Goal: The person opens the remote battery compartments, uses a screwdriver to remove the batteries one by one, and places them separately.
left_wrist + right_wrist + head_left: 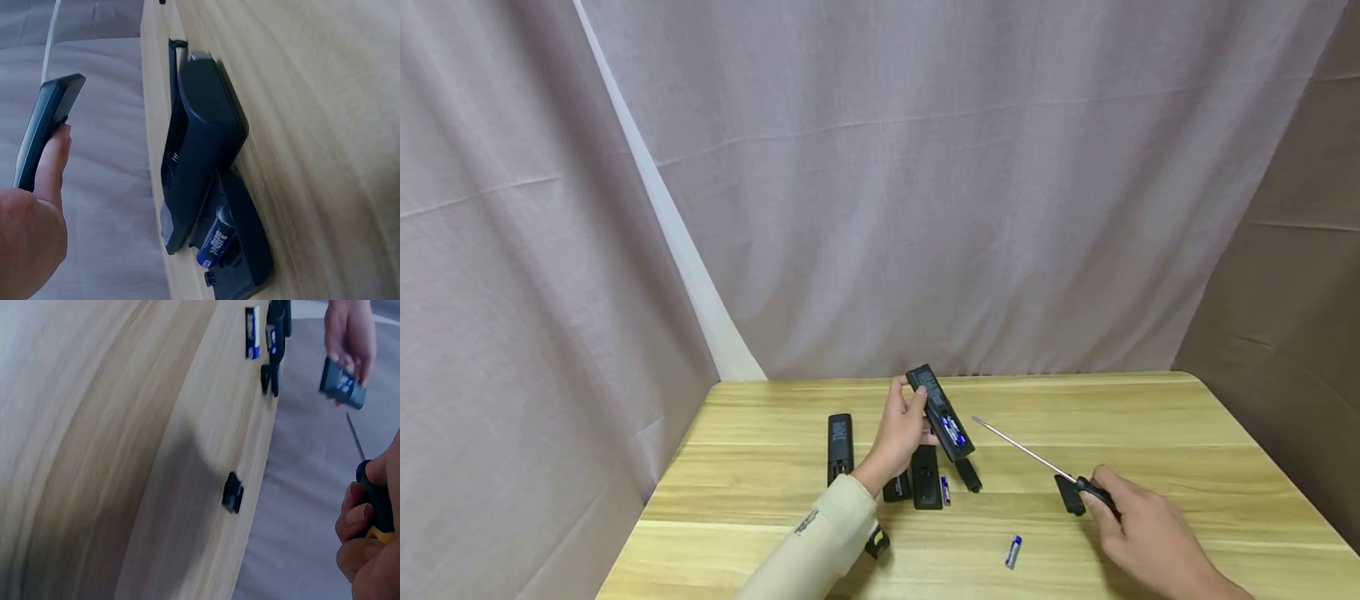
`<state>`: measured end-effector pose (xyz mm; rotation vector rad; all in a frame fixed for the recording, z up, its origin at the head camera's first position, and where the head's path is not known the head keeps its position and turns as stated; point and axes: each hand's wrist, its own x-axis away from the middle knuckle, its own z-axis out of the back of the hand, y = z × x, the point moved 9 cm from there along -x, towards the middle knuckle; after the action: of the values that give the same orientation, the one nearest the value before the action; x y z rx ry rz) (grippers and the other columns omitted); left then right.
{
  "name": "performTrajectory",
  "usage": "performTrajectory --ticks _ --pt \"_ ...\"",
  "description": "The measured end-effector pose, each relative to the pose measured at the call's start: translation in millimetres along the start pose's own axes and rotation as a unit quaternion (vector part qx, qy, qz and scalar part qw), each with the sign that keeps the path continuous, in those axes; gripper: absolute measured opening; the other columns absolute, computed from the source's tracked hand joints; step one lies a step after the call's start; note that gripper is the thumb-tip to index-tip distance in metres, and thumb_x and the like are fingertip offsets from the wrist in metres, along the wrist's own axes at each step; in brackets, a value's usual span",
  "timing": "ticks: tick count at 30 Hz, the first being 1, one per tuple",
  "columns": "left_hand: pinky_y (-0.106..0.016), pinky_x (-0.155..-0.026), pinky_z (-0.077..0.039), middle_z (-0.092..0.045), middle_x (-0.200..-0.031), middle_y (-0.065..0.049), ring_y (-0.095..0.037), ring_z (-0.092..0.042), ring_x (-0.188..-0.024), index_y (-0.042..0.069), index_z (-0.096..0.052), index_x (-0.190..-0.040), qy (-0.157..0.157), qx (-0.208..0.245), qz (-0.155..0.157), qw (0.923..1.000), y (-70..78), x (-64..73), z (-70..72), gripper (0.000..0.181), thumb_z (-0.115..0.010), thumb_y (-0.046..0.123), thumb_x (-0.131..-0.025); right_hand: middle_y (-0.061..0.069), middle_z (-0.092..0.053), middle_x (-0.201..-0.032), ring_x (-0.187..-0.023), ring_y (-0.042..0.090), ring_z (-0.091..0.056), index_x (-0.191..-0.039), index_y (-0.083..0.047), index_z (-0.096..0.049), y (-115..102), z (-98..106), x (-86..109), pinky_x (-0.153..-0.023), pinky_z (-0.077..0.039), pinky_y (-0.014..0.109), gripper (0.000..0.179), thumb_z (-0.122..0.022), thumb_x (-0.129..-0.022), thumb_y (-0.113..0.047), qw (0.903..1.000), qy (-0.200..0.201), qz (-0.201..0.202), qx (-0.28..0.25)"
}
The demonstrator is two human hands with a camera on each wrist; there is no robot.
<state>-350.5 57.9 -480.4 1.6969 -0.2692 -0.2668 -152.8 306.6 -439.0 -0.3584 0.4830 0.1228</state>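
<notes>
My left hand grips a black remote control above the table, its back toward me. Blue-and-white batteries show in its uncovered battery compartment. My right hand holds a screwdriver by its black handle, which shows a yellow part in the right wrist view. The screwdriver's tip points toward the remote, apart from it. Beneath the left hand, another black remote lies with its compartment uncovered. In the left wrist view, a battery sits in a dark casing.
A further remote lies at the left on the wooden table. Loose batteries lie in front and beside the middle remotes. A small black cover lies near the right hand. A black-and-yellow object is partly hidden by the left sleeve.
</notes>
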Motion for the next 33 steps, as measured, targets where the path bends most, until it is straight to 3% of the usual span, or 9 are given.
performTrajectory --ticks 5,9,13,19,25,30,33 --pt "-0.047 -0.073 -0.07 -0.068 -0.105 -0.013 -0.021 -0.077 -0.074 0.025 -0.034 -0.145 0.013 -0.008 0.005 0.9999 -3.9 -9.5 3.5 0.03 -0.041 0.032 -0.117 -0.021 -0.037 -0.067 -0.056 -0.006 -0.029 -0.09 -0.026 -0.056 -11.8 0.8 2.3 -0.049 -0.026 0.017 0.031 -0.08 -0.092 -0.007 0.9998 0.0 0.015 -0.012" --pt "-0.05 -0.074 -0.07 -0.068 -0.107 -0.013 -0.022 -0.077 -0.077 0.025 -0.033 -0.146 0.022 -0.005 0.012 0.9997 -8.1 -10.7 4.7 0.03 -0.04 0.033 -0.117 -0.02 -0.038 -0.067 -0.057 -0.007 -0.027 -0.091 -0.025 -0.058 -16.1 1.1 6.7 -0.049 -0.025 0.017 0.032 -0.084 -0.087 -0.006 0.9994 0.015 0.03 -0.014" --pt "-0.044 -0.068 -0.07 -0.066 -0.103 -0.01 -0.019 -0.075 -0.072 0.024 -0.034 -0.144 0.03 -0.005 0.013 0.9995 -12.0 -9.3 4.2 0.028 -0.041 0.031 -0.117 -0.02 -0.038 -0.066 -0.058 -0.006 -0.027 -0.09 -0.024 -0.059 -17.8 1.2 8.9 -0.049 -0.024 0.018 0.033 -0.086 -0.084 -0.006 0.9987 0.031 0.041 -0.009" --pt "-0.037 -0.064 -0.066 -0.072 -0.103 -0.012 -0.016 -0.074 -0.073 0.021 -0.034 -0.141 0.027 -0.009 -0.013 0.9995 -7.1 -7.6 -1.5 0.029 -0.047 0.024 -0.116 -0.019 -0.036 -0.065 -0.056 -0.005 -0.027 -0.088 -0.027 -0.057 -17.0 1.7 4.8 -0.048 -0.024 0.018 0.033 -0.084 -0.088 -0.009 1.0 0.002 0.008 -0.004" --pt "-0.031 -0.064 -0.06 -0.072 -0.113 -0.013 -0.015 -0.067 -0.072 0.025 -0.033 -0.142 0.003 -0.059 -0.032 0.9978 -3.3 -3.4 -9.1 0.03 -0.046 0.026 -0.116 -0.015 -0.035 -0.062 -0.054 0.0 -0.029 -0.084 -0.025 -0.051 -24.1 0.8 -3.6 -0.05 -0.024 0.02 0.032 -0.079 -0.095 -0.014 0.9976 -0.062 -0.025 0.02" --pt "-0.023 -0.056 -0.046 -0.073 -0.12 -0.01 -0.016 -0.055 -0.067 0.029 -0.031 -0.145 -0.007 -0.108 -0.057 0.9925 -0.6 0.7 -15.3 0.031 -0.043 0.029 -0.117 -0.015 -0.038 -0.062 -0.057 0.003 -0.033 -0.082 -0.024 -0.051 -33.6 0.4 -9.9 -0.052 -0.027 0.022 0.032 -0.079 -0.094 -0.014 0.9962 -0.069 -0.008 0.053" --pt "-0.024 -0.059 -0.049 -0.072 -0.121 -0.01 -0.016 -0.059 -0.071 0.029 -0.03 -0.146 0.004 -0.105 -0.055 0.993 -2.6 -0.8 -13.5 0.031 -0.042 0.03 -0.117 -0.016 -0.043 -0.063 -0.056 0.002 -0.034 -0.085 -0.022 -0.054 -33.4 -2.1 -9.9 -0.05 -0.028 0.023 0.028 -0.079 -0.093 -0.013 0.9965 -0.065 -0.01 0.051"
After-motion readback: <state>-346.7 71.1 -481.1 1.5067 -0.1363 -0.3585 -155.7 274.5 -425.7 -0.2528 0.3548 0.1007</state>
